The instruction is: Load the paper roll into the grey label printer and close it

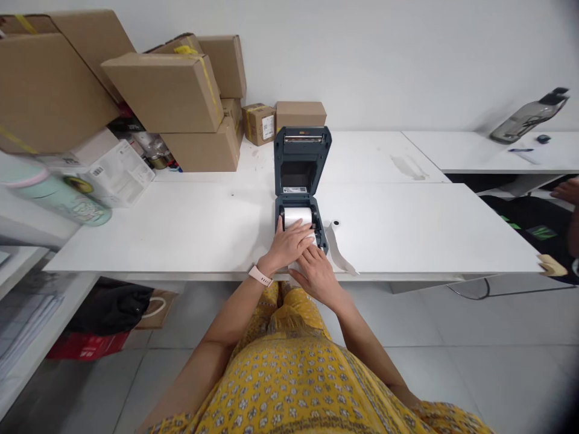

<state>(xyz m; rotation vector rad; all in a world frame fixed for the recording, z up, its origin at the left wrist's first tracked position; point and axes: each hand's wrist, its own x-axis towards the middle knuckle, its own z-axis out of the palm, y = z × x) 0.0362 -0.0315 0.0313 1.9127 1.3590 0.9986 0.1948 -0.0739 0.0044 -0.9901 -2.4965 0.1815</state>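
- And rests left hand across the front of the open printer, close to the white paper roll inside!
- Lays right hand just beside, also over the printer's front.
- Can't tell either grip, pinching or pressing.
- Sees all on the table, loose paper strip at printer's right.

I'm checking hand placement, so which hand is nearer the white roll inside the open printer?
Left: the left hand is at the near side of the white roll; the right hand is farther, closer to the front of the table.
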